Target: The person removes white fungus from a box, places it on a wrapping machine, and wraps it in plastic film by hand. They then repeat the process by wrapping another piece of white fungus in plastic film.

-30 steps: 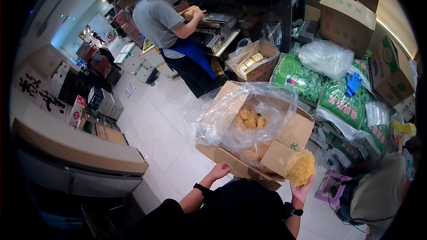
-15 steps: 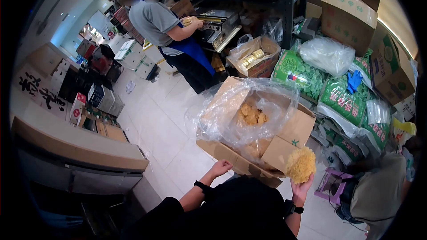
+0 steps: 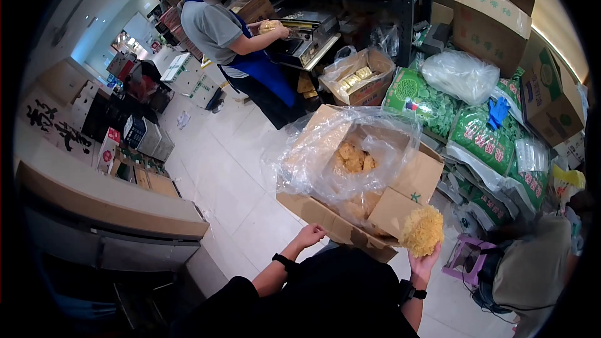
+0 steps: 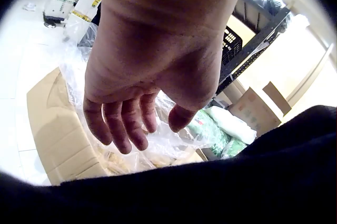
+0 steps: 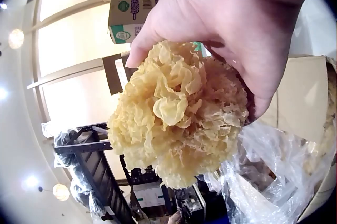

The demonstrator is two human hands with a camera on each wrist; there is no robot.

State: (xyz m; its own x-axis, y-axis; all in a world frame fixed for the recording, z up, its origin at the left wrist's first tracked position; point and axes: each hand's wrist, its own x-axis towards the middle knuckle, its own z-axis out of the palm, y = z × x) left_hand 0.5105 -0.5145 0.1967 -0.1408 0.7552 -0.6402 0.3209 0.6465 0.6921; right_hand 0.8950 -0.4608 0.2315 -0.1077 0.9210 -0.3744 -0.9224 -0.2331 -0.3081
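A frilly yellow clump, like dried fungus [image 3: 422, 231] [image 5: 176, 113], is gripped from one side by my right hand [image 3: 426, 261] [image 5: 226, 29], over the near right edge of the open carton. My left hand [image 3: 308, 238] [image 4: 152, 66] hangs by the carton's near left flap, its fingers loosely bent and holding nothing. The cardboard carton [image 3: 313, 209] [image 4: 63, 129] is lined with a clear plastic bag [image 3: 307, 156], and more yellow-brown clumps [image 3: 354, 157] lie inside it.
A person in a blue apron [image 3: 216, 31] holds a similar clump beside a metal machine [image 3: 310, 46]. Green sacks [image 3: 482, 140] with a blue glove [image 3: 498, 113] are piled to the right. A purple stool [image 3: 464, 256] and a seated person [image 3: 532, 269] are at the lower right.
The aproned person has turned and shifted slightly left, lowering the clump towards the machine. My hands have barely moved; my right hand still grips its clump.
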